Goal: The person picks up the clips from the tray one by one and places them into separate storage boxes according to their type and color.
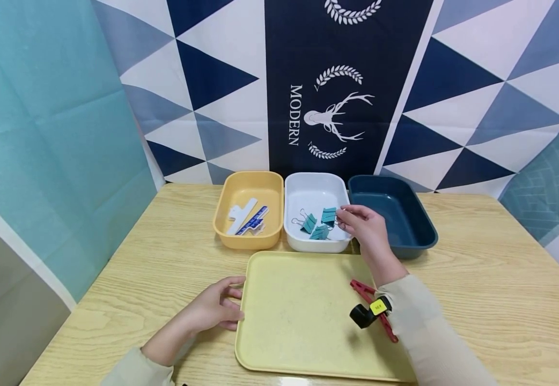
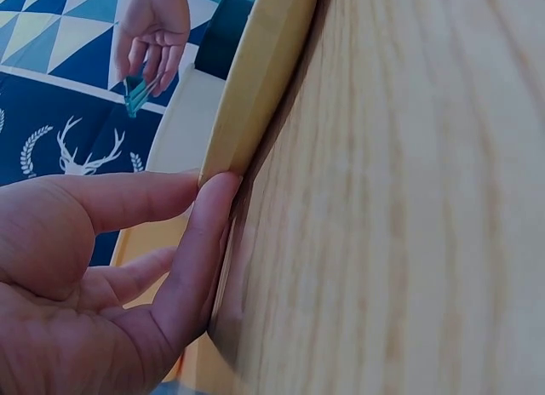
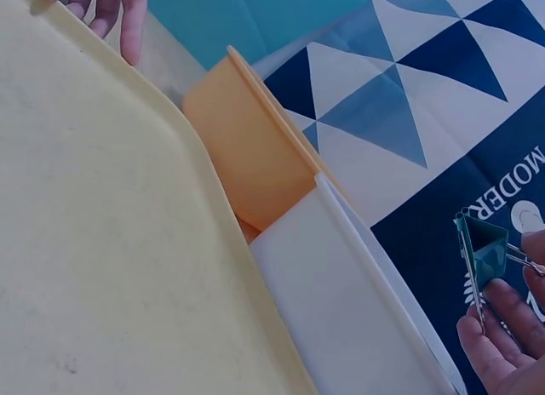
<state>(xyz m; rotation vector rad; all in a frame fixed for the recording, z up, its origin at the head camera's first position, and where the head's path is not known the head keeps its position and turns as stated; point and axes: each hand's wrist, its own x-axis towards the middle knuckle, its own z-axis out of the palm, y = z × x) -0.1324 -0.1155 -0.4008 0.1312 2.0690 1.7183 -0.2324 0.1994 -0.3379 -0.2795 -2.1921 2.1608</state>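
Observation:
My right hand (image 1: 365, 228) pinches a teal binder clip (image 1: 329, 216) by its wire handles, above the white bin (image 1: 315, 245). In the right wrist view this binder clip (image 3: 487, 249) hangs from the fingertips. Two more teal binder clips (image 1: 308, 223) lie in the white bin. My left hand (image 1: 212, 305) holds the left rim of the pale yellow tray (image 1: 299, 316); the left wrist view has its thumb and fingers pinching the tray's rim (image 2: 260, 80). A red clip (image 1: 362, 288) lies on the tray's right side, partly hidden under my right wrist.
Left of the white bin stands a yellow-orange bin (image 1: 252, 242) with a white clip (image 1: 242, 215) and a blue-and-white clip (image 1: 255, 221) inside. A dark blue bin (image 1: 390, 198) adjoins it on the right. A patterned cloth (image 1: 231, 107) hangs behind the wooden table (image 1: 149, 241).

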